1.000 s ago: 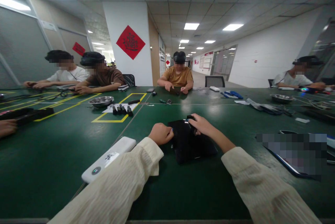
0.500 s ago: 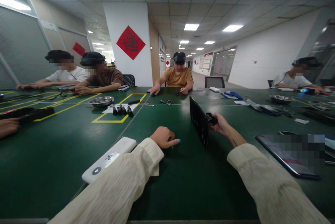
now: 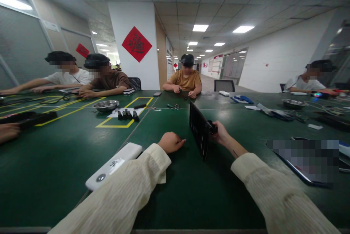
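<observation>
My right hand point(image 3: 219, 132) is closed round a black mount on the back of a flat black panel point(image 3: 201, 130). The panel stands upright over the green table point(image 3: 169, 197), a little right of the middle. My left hand point(image 3: 171, 142) rests on the table to the left of the panel, not touching it. Its fingers are curled in, and whatever they may hold is hidden. Left of that forearm lies a white oblong device point(image 3: 117, 162) with a round dark button or lens.
Several black cylinders point(image 3: 128, 115) and a metal bowl point(image 3: 106, 106) lie at the left. Pliers point(image 3: 173, 106) lie ahead. A tablet point(image 3: 300, 161) is at the right. People sit across the table; another person's hand point(image 3: 9, 133) is at the left edge.
My right hand has moved left with the black panel, closer to my left hand. My left hand's fingers have drawn in slightly. The person opposite has pulled one hand back toward the body.
</observation>
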`<action>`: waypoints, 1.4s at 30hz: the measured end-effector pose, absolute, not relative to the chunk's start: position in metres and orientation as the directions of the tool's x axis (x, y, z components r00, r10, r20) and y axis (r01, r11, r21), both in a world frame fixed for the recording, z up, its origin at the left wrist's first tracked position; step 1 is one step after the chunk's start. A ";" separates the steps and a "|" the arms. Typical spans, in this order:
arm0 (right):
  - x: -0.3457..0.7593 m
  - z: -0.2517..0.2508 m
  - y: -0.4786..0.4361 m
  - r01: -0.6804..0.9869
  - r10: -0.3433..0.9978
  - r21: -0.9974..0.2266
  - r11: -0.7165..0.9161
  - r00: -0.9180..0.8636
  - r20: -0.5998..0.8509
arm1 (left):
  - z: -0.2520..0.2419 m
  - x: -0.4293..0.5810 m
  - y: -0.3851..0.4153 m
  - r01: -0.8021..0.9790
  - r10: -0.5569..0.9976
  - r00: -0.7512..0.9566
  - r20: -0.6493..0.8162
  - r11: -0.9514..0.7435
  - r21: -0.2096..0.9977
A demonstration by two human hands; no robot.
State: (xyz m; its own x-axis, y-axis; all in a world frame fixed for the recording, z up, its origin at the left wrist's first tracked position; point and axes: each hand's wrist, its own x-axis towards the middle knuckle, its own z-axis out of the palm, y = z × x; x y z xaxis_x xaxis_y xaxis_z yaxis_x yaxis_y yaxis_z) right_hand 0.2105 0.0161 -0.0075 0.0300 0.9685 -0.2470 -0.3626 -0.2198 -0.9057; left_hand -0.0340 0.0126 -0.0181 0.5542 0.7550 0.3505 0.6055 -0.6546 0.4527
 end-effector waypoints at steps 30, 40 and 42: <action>0.173 -0.013 -0.006 -0.568 0.965 -0.795 -0.214 0.001 -0.261 | -0.031 -0.024 0.023 0.108 0.928 0.311 0.206 -0.250 0.962; 0.163 -0.023 -0.011 -0.514 0.974 -0.829 -0.223 -0.094 -0.204 | -0.026 -0.024 0.012 0.523 0.865 0.393 0.310 -0.488 0.699; 0.162 -0.024 -0.012 -0.494 0.974 -0.840 -0.225 -0.122 -0.189 | -0.025 -0.023 0.010 0.604 0.873 0.372 0.315 -0.486 0.632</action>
State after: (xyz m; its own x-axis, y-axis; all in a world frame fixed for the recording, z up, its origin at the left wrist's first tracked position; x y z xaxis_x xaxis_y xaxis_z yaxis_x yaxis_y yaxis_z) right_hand 0.1618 -0.0121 -0.0237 -0.1219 0.9744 -0.1888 -0.4938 -0.2245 -0.8401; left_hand -0.0226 0.0098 -0.0250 0.3719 0.8731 0.3153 0.6041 -0.4855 0.6319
